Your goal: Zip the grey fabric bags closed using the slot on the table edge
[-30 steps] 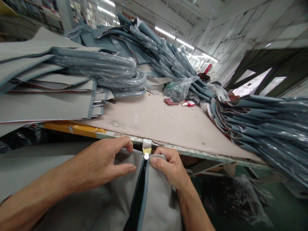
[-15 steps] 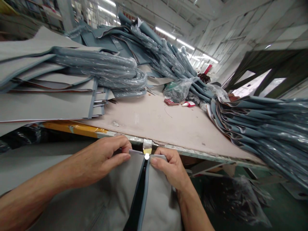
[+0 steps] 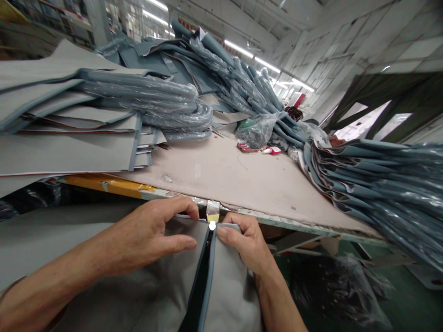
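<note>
Grey fabric [image 3: 235, 276]: nearest you, hanging below the table edge, split by a dark opening with a blue-grey border.
Left hand [image 3: 148, 235]: your thumb and forefinger are spread apart, released, with the forefinger curled at the fabric's upper edge; whether it touches is unclear.
Right hand [image 3: 244, 237]: your thumb and bent forefinger grasp the fabric's top edge, just right of the opening.
White round piece [image 3: 212, 225]: at the top of the opening, between your hands.
Silver-and-yellow piece [image 3: 213, 211]: directly above that, at the table edge.
Table [image 3: 207, 170]: pale top beyond your hands, orange strip along the edge to your left.
Grey panels [image 3: 69, 152]: layered on the left, beside plastic-wrapped blue-grey rolls [image 3: 145, 99].
Blue-grey bundle [image 3: 374, 180]: fanned out on the right, partly in plastic.
Small items: a red case [image 3: 246, 147] near a red-and-white tube [image 3: 272, 151], before a clear plastic bag [image 3: 256, 129].
Large heap [image 3: 221, 69]: blue-grey pieces, farther back.
</note>
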`<state>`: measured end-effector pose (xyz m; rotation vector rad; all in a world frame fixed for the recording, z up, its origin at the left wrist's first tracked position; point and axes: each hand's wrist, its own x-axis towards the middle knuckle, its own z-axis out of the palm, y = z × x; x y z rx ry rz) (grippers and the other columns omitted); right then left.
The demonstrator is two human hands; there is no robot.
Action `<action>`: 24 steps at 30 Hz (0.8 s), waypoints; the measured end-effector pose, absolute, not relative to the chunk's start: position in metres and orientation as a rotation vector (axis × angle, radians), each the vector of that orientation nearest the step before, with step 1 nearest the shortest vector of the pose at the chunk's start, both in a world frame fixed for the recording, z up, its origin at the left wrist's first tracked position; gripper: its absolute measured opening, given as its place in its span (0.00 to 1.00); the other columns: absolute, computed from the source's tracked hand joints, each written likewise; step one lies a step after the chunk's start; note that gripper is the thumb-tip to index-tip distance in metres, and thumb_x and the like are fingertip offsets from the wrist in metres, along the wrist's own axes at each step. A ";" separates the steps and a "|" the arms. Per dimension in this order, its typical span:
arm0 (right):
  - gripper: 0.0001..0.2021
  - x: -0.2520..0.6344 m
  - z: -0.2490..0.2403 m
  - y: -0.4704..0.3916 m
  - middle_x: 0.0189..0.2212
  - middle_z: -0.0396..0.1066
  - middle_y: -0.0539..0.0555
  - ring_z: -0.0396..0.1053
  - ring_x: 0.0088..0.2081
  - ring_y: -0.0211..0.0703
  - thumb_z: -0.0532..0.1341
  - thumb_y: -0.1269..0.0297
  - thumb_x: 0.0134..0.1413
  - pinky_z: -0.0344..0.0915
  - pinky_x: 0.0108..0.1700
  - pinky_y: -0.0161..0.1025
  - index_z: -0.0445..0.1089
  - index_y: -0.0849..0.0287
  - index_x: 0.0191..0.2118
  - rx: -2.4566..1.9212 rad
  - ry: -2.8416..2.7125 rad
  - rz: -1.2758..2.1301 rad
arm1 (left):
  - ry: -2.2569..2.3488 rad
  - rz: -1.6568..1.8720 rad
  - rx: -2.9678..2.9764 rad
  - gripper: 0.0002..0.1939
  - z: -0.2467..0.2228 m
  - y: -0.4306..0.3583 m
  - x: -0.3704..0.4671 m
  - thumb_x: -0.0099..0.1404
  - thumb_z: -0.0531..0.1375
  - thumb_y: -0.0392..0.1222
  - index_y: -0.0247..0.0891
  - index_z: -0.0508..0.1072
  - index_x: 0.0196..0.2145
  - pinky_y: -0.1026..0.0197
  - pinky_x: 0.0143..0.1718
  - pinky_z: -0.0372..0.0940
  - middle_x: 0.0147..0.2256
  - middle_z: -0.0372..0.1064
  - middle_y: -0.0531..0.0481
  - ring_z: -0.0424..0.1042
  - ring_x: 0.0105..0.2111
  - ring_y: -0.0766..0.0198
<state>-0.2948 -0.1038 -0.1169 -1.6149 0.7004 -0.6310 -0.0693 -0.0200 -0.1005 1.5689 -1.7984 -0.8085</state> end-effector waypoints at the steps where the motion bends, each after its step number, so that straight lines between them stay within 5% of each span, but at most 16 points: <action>1: 0.15 -0.295 -0.117 -0.104 0.18 0.50 0.43 0.44 0.21 0.31 0.64 0.58 0.51 0.42 0.22 0.32 0.62 0.60 0.22 -1.614 0.699 -0.633 | -1.795 -0.813 1.553 0.12 -0.101 -0.020 -0.069 0.59 0.66 0.47 0.45 0.73 0.41 0.61 0.39 0.59 0.37 0.72 0.57 0.69 0.37 0.61; 16: 0.15 -0.295 -0.117 -0.103 0.18 0.50 0.43 0.43 0.21 0.31 0.64 0.58 0.52 0.42 0.22 0.32 0.61 0.59 0.23 -1.608 0.679 -0.634 | -1.749 -0.809 1.716 0.15 -0.100 -0.022 -0.074 0.58 0.66 0.52 0.43 0.71 0.39 0.59 0.34 0.57 0.32 0.70 0.56 0.68 0.32 0.60; 24: 0.16 -0.293 -0.113 -0.103 0.18 0.50 0.43 0.43 0.22 0.31 0.64 0.57 0.51 0.42 0.23 0.33 0.61 0.59 0.22 -1.638 0.703 -0.630 | -1.734 -0.838 1.584 0.15 -0.107 -0.023 -0.073 0.68 0.57 0.54 0.40 0.70 0.31 0.60 0.33 0.56 0.29 0.67 0.54 0.65 0.31 0.62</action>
